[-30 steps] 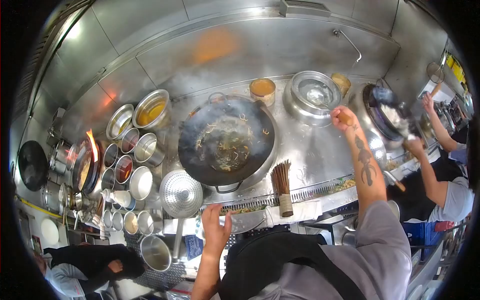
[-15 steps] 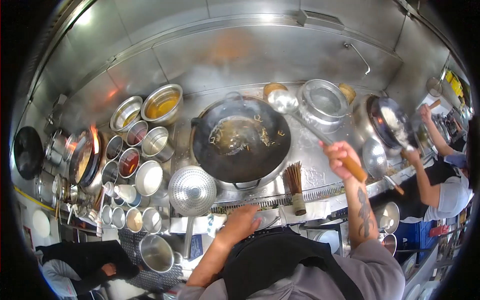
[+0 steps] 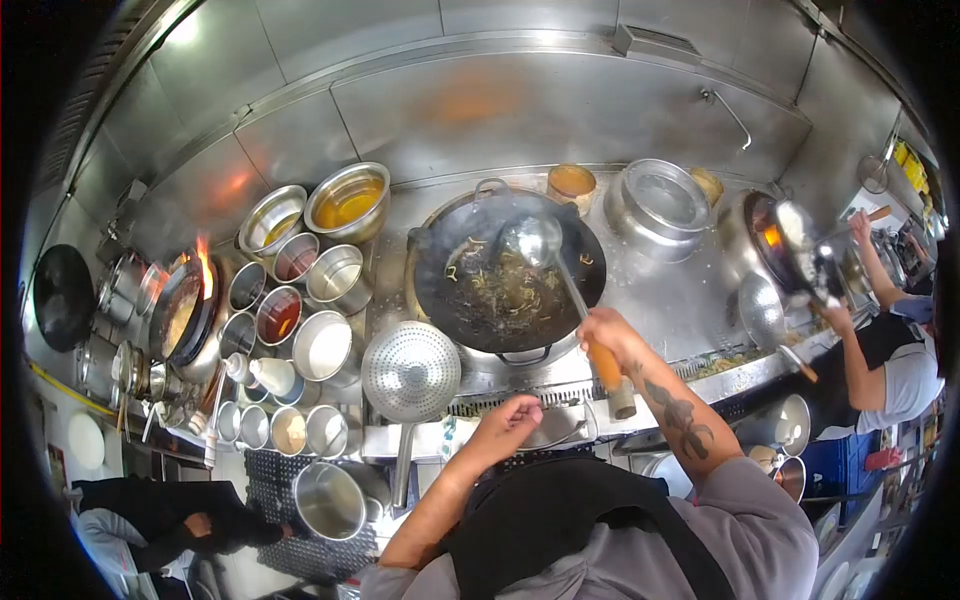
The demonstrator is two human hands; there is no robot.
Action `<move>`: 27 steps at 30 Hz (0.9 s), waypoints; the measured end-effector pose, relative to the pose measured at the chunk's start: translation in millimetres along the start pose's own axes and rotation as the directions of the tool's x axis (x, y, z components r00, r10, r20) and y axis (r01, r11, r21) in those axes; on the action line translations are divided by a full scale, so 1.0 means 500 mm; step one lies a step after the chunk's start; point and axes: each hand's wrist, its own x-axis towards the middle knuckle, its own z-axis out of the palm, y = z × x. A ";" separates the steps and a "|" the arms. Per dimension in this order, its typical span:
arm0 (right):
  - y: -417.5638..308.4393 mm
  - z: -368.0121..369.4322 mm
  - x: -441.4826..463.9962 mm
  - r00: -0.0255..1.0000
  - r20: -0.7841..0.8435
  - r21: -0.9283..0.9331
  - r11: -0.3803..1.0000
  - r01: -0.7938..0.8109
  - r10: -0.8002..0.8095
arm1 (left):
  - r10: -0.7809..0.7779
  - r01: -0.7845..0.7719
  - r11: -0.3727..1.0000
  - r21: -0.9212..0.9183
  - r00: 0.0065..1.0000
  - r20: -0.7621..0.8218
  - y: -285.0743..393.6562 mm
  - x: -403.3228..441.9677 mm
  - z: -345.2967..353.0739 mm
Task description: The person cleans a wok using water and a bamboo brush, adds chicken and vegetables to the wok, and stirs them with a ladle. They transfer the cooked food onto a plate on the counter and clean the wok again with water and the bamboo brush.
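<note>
On the far left, a flame rises beside a pan (image 3: pixel 182 315). Next come metal containers (image 3: pixel 329 345) in a cluster, with two bowls of yellow liquid (image 3: pixel 348 205) behind them. A perforated strainer (image 3: pixel 411 372) lies at the counter's front edge, its handle pointing toward the person. Just right of that handle, the person's left hand (image 3: pixel 505 428) is unclasped, fingers loosely bent, grasping nothing. Beyond it sits a large black wok (image 3: pixel 470 310) with liquid and browned pieces inside. The ladle (image 3: pixel 532 242) has its bowl over the wok's right half, whether touching the liquid I cannot tell. Its long axis slants, bowl end pointing away and slightly left, wooden grip end toward the person. The right hand (image 3: pixel 612 340) clenches the handle near the grip. Farther right are a lidless metal pot (image 3: pixel 660 225) and a co-worker's arm (image 3: pixel 862 360).
</note>
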 end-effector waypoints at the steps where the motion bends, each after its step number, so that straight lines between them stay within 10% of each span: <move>1: 0.016 0.021 -0.021 0.998 -0.013 -0.011 0.998 0.057 -0.057 | -0.123 0.119 0.981 -0.151 0.992 -0.015 -0.005 0.003 0.000; 5: 0.094 0.105 -0.078 0.943 0.060 -0.140 0.932 0.333 -0.328 | -0.310 0.317 0.752 -0.578 0.944 0.114 0.005 0.056 0.020; 7: 0.058 0.133 -0.134 0.966 0.257 -0.010 1.000 0.023 -0.019 | -0.200 0.304 0.623 -0.720 0.953 0.229 0.024 0.074 0.022; 9: 0.022 0.126 -0.181 0.912 0.398 0.084 0.994 0.073 -0.100 | -0.144 0.315 0.508 -0.802 0.949 0.282 0.037 0.086 0.016; 13: 0.082 0.005 -0.146 0.965 0.220 0.011 0.990 0.140 -0.139 | -0.308 0.175 0.380 -0.908 0.950 0.054 0.137 0.032 -0.014; 15: 0.186 -0.074 -0.078 0.929 -0.025 -0.649 0.713 0.266 -0.369 | -0.376 0.277 0.530 -0.801 0.924 0.071 0.053 0.024 -0.097; 16: 0.187 -0.089 -0.086 0.971 -0.131 -0.884 0.467 -0.023 -0.200 | -0.412 0.328 0.593 -0.735 0.908 0.073 0.010 0.023 -0.137; 19: 0.366 -0.145 -0.023 0.976 -0.198 -0.862 0.490 -0.129 -0.092 | -0.557 0.527 0.737 -0.423 0.828 0.062 -0.027 0.029 -0.212; 20: 0.389 -0.152 -0.018 0.972 -0.180 -0.808 0.586 -0.059 -0.151 | -0.453 0.464 0.884 0.060 0.880 -0.140 -0.026 0.021 -0.213; 22: 0.361 -0.167 -0.029 0.974 -0.138 -0.720 0.693 0.028 -0.182 | -0.031 0.237 0.402 0.885 0.969 -0.245 -0.015 0.010 -0.211; 25: 0.370 -0.212 0.004 0.916 -0.402 -0.314 0.941 -0.129 -0.008 | -0.006 0.266 0.249 0.931 0.962 -0.273 0.037 0.019 -0.235; 26: 0.362 -0.243 0.004 0.925 -0.339 0.213 0.972 -0.101 0.171 | -0.125 0.268 0.421 0.867 0.963 -0.237 0.061 0.025 -0.259; 27: 0.307 -0.261 -0.020 0.950 -0.284 0.345 0.938 -0.028 0.133 | -0.261 0.315 0.522 0.793 0.944 -0.203 0.111 0.030 -0.271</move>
